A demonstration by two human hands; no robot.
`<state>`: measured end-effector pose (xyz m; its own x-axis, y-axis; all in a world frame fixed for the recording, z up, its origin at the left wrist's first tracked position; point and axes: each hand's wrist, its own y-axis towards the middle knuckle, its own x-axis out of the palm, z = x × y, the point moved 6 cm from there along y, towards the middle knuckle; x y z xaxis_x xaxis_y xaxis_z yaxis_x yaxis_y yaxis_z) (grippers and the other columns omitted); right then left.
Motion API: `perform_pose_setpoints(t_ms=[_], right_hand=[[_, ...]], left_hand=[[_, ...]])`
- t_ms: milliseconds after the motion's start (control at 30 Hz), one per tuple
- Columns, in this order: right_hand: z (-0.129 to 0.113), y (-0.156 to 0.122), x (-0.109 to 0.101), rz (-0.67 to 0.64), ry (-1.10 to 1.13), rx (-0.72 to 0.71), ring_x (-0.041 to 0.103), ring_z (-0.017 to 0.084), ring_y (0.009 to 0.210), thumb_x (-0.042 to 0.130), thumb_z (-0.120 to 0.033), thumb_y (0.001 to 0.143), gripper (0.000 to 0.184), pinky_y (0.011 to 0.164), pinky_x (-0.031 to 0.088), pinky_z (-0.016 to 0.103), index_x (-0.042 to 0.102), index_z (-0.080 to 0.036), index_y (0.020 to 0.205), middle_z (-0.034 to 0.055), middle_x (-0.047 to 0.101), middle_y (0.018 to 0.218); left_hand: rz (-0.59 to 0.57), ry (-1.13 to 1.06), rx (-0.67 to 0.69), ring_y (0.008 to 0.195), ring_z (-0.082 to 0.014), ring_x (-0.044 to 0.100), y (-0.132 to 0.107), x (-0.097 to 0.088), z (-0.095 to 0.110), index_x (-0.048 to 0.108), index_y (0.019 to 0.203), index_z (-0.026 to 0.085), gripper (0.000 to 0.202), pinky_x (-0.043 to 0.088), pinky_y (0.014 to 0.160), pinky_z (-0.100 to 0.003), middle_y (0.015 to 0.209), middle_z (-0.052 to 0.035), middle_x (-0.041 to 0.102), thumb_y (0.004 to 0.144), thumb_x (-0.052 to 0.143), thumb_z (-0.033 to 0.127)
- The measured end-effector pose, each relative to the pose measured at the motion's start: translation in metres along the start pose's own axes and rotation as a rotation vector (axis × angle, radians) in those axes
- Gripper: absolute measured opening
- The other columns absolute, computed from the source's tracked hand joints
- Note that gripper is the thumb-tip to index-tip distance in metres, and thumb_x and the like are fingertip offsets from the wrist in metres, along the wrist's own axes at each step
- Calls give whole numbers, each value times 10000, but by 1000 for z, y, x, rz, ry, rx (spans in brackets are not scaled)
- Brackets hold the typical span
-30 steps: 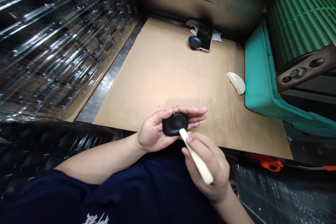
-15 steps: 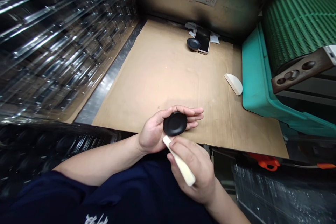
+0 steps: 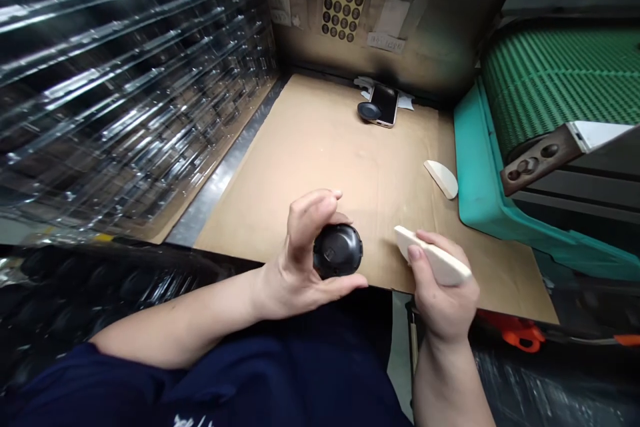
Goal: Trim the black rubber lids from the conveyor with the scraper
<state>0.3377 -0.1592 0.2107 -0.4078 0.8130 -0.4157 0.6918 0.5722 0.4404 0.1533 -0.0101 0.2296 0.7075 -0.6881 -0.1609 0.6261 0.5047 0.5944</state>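
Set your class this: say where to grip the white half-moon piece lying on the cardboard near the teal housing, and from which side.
Probably pinch the white half-moon piece across its middle, thumb on the straight edge, fingers on the curved edge, coming from the person's side, across the cardboard sheet. Its curved edge faces the teal plastic housing, which leaves less room there.

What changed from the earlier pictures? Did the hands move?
The right hand moved its cream-coloured piece rightward, away from the black round object, which the left hand now grips with curled fingers. The phone and white half-round piece stayed put.
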Motion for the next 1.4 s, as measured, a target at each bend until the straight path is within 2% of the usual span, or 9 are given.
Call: perform_pose_setpoints(t_ms=[167, 333, 467, 600, 700, 833, 1133, 1267, 1400], right_hand=[[20, 0, 10, -138, -2, 166, 708, 200, 888, 737, -414, 888, 265, 848, 582, 354, 737, -226, 1074, 49, 750, 1044], [15, 0, 11, -178, -1, 112, 705, 187, 912, 715, -404, 905, 220, 859, 575, 326, 729, -262, 1073, 19, 745, 1033], [14, -1, 10, -179, -3, 76, 711, 190, 934, 695, -400, 919, 217, 845, 581, 320, 720, -271, 1090, 17, 742, 1059], [14, -2, 11, -173, 10, 29, 718, 203, 948, 680, -385, 932, 218, 840, 590, 326, 707, -258, 1107, 31, 741, 1065], [12, -2, 12, -183, 19, -16, 720, 193, 938, 668, -361, 943, 206, 823, 592, 308, 695, -264, 1122, 26, 736, 1071], [6, -2, 13, -197, 35, -70, 719, 161, 919, 650, -316, 957, 173, 795, 586, 260, 680, -277, 1122, 5, 731, 1049], [0, -1, 13, -192, 93, -108, 721, 177, 902, 628, -259, 964, 169, 781, 598, 273, 662, -256, 1129, 29, 724, 1021], [0, -1, 13, -208, 128, -115, 718, 182, 911, 607, -232, 970, 182, 778, 597, 281, 650, -248, 1147, 48, 720, 1028], [-3, 1, 12, -213, 153, -138, 719, 165, 901, 598, -215, 973, 184, 779, 594, 265, 635, -249, 1150, 34, 716, 1011]], left_hand=[[-56, 251, 106, 1357, -331, 460, 5, -11, 8, 249, 1553, 433, 1063, 467, 1108, -531, 1497, -109, 374, 713, 861, 206], [-294, 189, -377, 900, -195, 656, 31, -33, -19, 578, 1088, 219, 156, 540, 854, -369, 985, -66, 666, 988, 525, 326], [-166, 484, -534, 846, -189, 638, 59, -79, -52, 587, 952, 202, 327, 516, 844, -357, 914, -45, 669, 1018, 407, 467], [-78, 748, -486, 1134, -268, 591, 62, -109, -73, 580, 1152, 190, 380, 436, 1057, -458, 1170, -110, 634, 996, 417, 496], [-178, 872, -429, 1316, -317, 476, 48, -108, -78, 501, 1363, 208, 529, 348, 1162, -502, 1373, -133, 534, 911, 575, 474], [-307, 986, -387, 1261, -323, 486, 45, -102, -83, 566, 1334, 235, 457, 366, 1152, -509, 1305, -117, 555, 898, 563, 374], [-283, 1129, -433, 1316, -350, 431, 130, -129, -138, 498, 1418, 213, 655, 351, 1166, -534, 1397, -131, 468, 777, 571, 326], [-394, 1138, -483, 1192, -327, 547, 144, -128, -156, 665, 1113, 210, 401, 415, 1112, -497, 1209, -116, 607, 805, 552, 440], [-356, 1157, -435, 1315, -387, 468, 160, -106, -158, 638, 1175, 178, 446, 341, 1155, -565, 1319, -160, 559, 828, 549, 445]])
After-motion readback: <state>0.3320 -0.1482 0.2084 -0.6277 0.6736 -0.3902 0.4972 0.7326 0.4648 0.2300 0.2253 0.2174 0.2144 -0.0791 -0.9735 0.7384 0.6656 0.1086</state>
